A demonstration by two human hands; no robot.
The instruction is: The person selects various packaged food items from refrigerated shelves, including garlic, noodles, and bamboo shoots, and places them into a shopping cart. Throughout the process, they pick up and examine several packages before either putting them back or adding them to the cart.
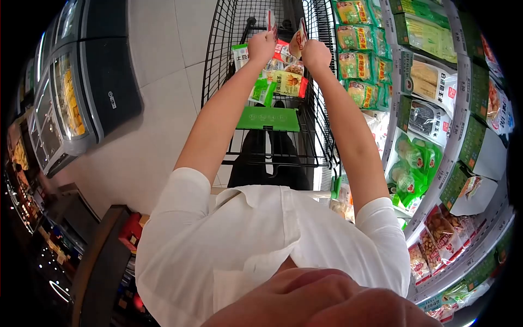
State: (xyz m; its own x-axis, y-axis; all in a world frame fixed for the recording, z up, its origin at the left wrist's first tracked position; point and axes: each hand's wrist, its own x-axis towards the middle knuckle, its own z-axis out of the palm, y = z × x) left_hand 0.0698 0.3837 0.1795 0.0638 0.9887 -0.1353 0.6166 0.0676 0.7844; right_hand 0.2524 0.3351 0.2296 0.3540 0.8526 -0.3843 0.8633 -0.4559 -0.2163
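Both my arms reach over a black wire shopping cart (218, 71). My left hand (262, 46) is closed on a thin red and white packet (270, 20), held upright above the cart. A second packet, white and red (298, 40), is gripped in my right hand (316, 55). Below my hands, several food packages lie in the cart, among them a yellow and red bag (286, 82) and a green and white bag (263, 91). The cart's green flap (268, 119) is nearer my body.
At the right, store shelves (456, 136) hold green packs (355, 66) and other bagged foods close beside the cart. A dark display case (111, 82) stands at the left, past the tiled floor (163, 103). A dark counter (101, 261) is at the lower left.
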